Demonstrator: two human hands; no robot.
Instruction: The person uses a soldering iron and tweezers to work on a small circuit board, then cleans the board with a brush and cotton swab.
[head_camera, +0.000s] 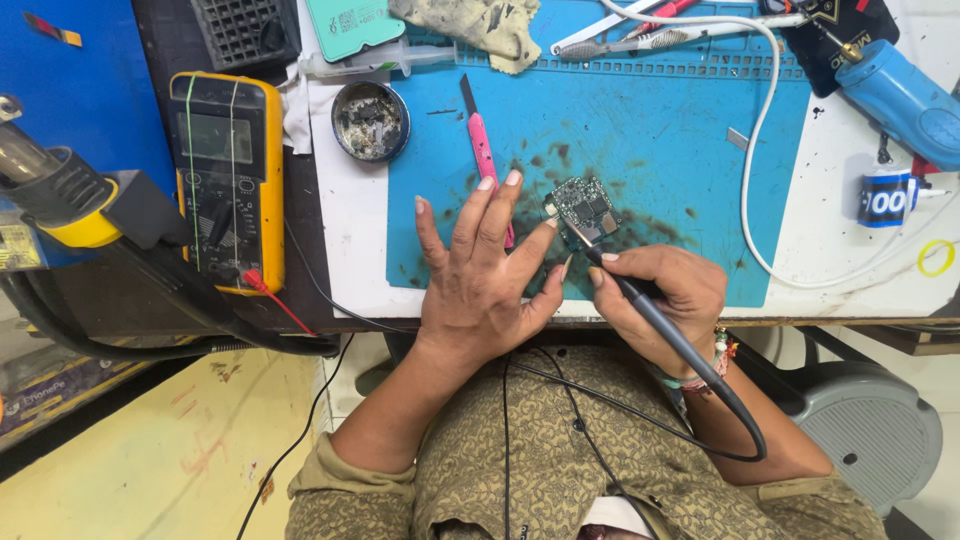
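A small green circuit board (582, 208) lies on a blue work mat (660, 120). My left hand (485, 270) rests flat on the mat with fingers spread, a fingertip touching the board's left edge. My right hand (655, 295) grips a black soldering iron (640, 300) like a pen, its tip on the board's lower edge. The iron's black cable (735, 420) loops down past my right wrist.
A pink-handled craft knife (482, 150) lies just left of the board. Further left are a round tin of flux (370, 121), a yellow multimeter (225, 180) and a hot-air gun nozzle (60, 195). A blue tool (905, 100), white cable (755, 150) and tweezers (640, 40) sit at the back right.
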